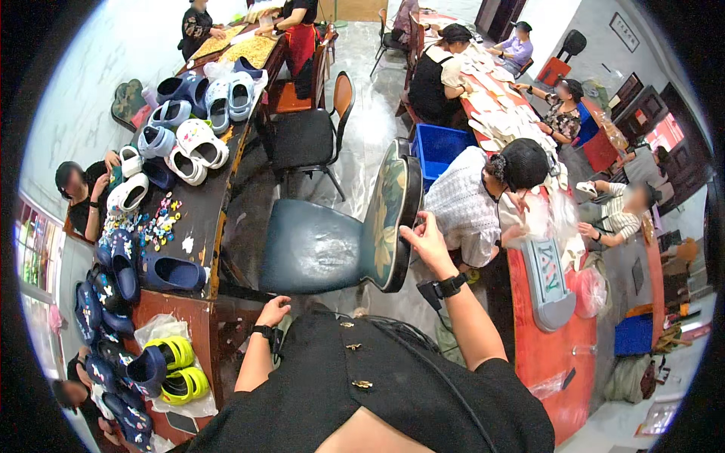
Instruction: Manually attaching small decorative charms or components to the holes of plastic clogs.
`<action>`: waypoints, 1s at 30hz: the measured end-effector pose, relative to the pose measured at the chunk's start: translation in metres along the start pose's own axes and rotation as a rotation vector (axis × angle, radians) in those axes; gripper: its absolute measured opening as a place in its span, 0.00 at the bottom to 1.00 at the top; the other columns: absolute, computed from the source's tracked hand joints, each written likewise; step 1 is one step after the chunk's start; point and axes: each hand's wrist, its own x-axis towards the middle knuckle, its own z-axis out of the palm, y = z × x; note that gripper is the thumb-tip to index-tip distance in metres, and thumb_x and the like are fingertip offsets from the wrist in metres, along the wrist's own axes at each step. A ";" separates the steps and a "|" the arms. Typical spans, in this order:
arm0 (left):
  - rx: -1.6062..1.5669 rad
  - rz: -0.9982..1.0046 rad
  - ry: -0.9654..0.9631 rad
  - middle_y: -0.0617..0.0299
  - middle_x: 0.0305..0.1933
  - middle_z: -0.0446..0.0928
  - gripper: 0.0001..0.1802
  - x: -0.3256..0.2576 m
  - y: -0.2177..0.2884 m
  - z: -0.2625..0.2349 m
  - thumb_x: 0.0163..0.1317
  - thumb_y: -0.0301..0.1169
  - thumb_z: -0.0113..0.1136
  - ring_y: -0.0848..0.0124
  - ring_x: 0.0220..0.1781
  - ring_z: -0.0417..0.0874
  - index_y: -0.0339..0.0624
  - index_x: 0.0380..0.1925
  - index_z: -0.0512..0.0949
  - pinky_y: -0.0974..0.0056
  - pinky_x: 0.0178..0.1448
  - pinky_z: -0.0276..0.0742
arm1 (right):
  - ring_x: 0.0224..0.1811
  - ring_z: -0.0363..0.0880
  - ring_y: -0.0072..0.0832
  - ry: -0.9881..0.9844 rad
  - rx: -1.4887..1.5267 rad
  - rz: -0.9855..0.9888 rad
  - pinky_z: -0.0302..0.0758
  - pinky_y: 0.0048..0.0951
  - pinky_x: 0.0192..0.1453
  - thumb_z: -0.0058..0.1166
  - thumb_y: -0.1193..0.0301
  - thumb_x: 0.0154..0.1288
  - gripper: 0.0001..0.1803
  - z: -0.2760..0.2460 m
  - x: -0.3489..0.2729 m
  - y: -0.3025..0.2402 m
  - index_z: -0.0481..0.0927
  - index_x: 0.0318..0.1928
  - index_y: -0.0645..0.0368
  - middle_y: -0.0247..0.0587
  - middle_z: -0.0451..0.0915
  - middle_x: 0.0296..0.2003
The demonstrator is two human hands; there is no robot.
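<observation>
Chair (pixel 313 245) stands in the aisle directly before the person, between the dark table (pixel 198 202) bearing clogs (pixel 200 143) and the red table (pixel 540 359). Right hand (pixel 432 251) at the rim of its patterned backrest (pixel 381 215), fingers bent against the edge (firm grip or mere touch, I cannot tell from here). Left hand (pixel 273 311) near the seat (pixel 313 260), fingers loosely half-curled, nothing visible in them.

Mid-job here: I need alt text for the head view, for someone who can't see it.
A person's right hand appears to touch the leaf-patterned backrest of a dark-seated chair; the left hand, with nothing visible in it, is near the seat. Clogs and small colourful pieces lie on a dark table at left; people sit along a red table at right.
</observation>
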 end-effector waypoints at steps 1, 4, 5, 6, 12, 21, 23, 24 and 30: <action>0.007 0.002 0.000 0.49 0.51 0.82 0.22 0.008 0.010 0.000 0.59 0.34 0.62 0.58 0.54 0.83 0.42 0.54 0.79 0.57 0.57 0.77 | 0.32 0.76 0.30 0.005 0.006 0.001 0.74 0.34 0.40 0.65 0.45 0.57 0.41 -0.002 0.005 -0.001 0.67 0.60 0.62 0.37 0.74 0.28; 0.162 0.079 -0.016 0.48 0.50 0.83 0.23 0.034 0.038 -0.004 0.59 0.35 0.62 0.57 0.52 0.84 0.42 0.55 0.78 0.57 0.57 0.77 | 0.33 0.79 0.41 -0.013 -0.184 0.027 0.74 0.39 0.40 0.66 0.43 0.55 0.40 -0.009 0.018 0.000 0.68 0.54 0.62 0.44 0.77 0.27; 0.166 0.077 -0.037 0.49 0.49 0.83 0.23 0.045 0.035 -0.004 0.59 0.35 0.62 0.56 0.51 0.84 0.42 0.55 0.78 0.57 0.57 0.77 | 0.34 0.80 0.45 -0.064 -0.226 -0.005 0.74 0.41 0.40 0.66 0.44 0.54 0.39 -0.011 0.022 0.001 0.68 0.52 0.62 0.47 0.78 0.27; 0.173 0.080 -0.070 0.49 0.48 0.83 0.23 0.054 0.039 -0.004 0.59 0.36 0.62 0.56 0.50 0.84 0.42 0.55 0.78 0.57 0.56 0.78 | 0.34 0.81 0.50 -0.107 -0.270 -0.027 0.75 0.43 0.40 0.66 0.44 0.54 0.37 -0.013 0.023 -0.007 0.68 0.49 0.62 0.50 0.80 0.28; 0.195 0.224 -0.279 0.47 0.46 0.83 0.27 0.110 0.130 0.011 0.61 0.38 0.61 0.54 0.48 0.84 0.44 0.60 0.74 0.55 0.53 0.78 | 0.54 0.77 0.54 0.095 -0.304 -0.124 0.74 0.47 0.56 0.67 0.44 0.51 0.52 -0.006 0.018 -0.042 0.60 0.66 0.63 0.61 0.75 0.55; 0.498 0.577 -0.660 0.34 0.46 0.79 0.47 0.139 0.272 0.071 0.62 0.37 0.59 0.46 0.49 0.82 0.27 0.70 0.44 0.52 0.51 0.78 | 0.35 0.83 0.57 0.089 -0.576 0.031 0.78 0.53 0.40 0.68 0.52 0.48 0.40 0.006 0.050 -0.081 0.64 0.54 0.62 0.61 0.82 0.30; 0.549 0.580 -0.691 0.29 0.45 0.78 0.51 0.148 0.277 0.083 0.59 0.37 0.60 0.45 0.48 0.82 0.14 0.66 0.39 0.52 0.50 0.78 | 0.35 0.82 0.58 0.133 -0.582 0.090 0.78 0.52 0.41 0.68 0.54 0.47 0.39 0.012 0.055 -0.084 0.65 0.54 0.62 0.60 0.82 0.30; 0.569 0.598 -0.699 0.27 0.45 0.77 0.52 0.147 0.286 0.080 0.58 0.36 0.60 0.44 0.48 0.82 0.09 0.64 0.37 0.52 0.51 0.78 | 0.35 0.82 0.59 0.194 -0.541 0.067 0.78 0.52 0.42 0.68 0.55 0.46 0.39 0.014 0.057 -0.075 0.66 0.54 0.62 0.61 0.82 0.32; 0.587 0.538 -0.721 0.27 0.45 0.77 0.56 0.164 0.304 0.087 0.53 0.34 0.62 0.44 0.49 0.82 0.08 0.65 0.35 0.52 0.51 0.78 | 0.37 0.83 0.57 0.272 -0.465 0.025 0.78 0.49 0.43 0.70 0.61 0.45 0.39 0.013 0.068 -0.072 0.67 0.57 0.60 0.59 0.83 0.33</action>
